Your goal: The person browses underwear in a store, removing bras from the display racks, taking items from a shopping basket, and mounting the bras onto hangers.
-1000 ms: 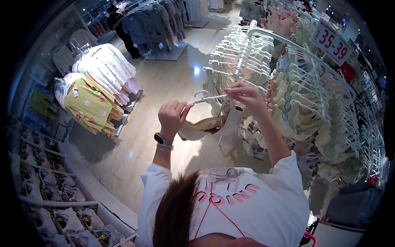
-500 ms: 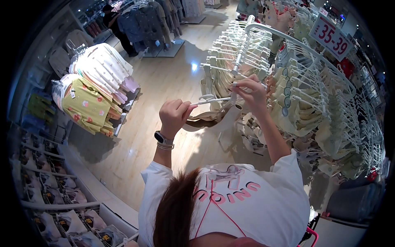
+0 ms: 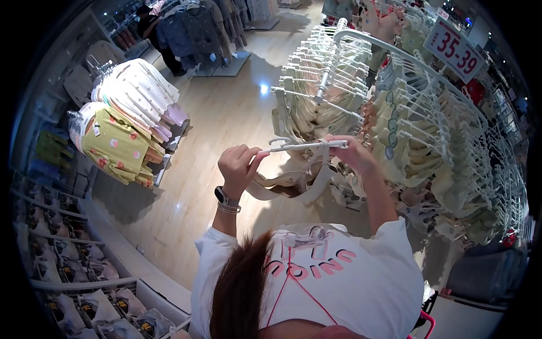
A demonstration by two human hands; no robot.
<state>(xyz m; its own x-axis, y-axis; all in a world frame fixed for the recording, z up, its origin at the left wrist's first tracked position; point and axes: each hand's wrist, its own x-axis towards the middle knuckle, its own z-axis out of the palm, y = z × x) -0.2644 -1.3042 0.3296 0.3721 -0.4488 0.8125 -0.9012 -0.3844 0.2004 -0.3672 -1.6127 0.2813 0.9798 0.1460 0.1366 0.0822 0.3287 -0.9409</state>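
Note:
A white hanger (image 3: 307, 145) lies level between my hands, its hook near the left end. My left hand (image 3: 240, 165) pinches the hanger's left end; a dark-faced watch is on that wrist. At the right end my right hand (image 3: 351, 153) has its fingers closed round the hanger, close to a strap looped over the bar. A beige bra (image 3: 310, 193) hangs below the hanger, its cups between my forearms. Just beyond is a rack of light bras on white hangers (image 3: 319, 107).
A white rail (image 3: 389, 48) with more hung bras runs along the right, under a price sign (image 3: 454, 50). Folded bras fill a compartment shelf (image 3: 121, 279) at lower left. Hung tops (image 3: 118, 147) stand left. A person in dark clothes (image 3: 158, 39) is far back.
My right hand has come down and slightly right, from above the hanger to its right end. The hanger and bra have dropped a little. The view has shifted slightly.

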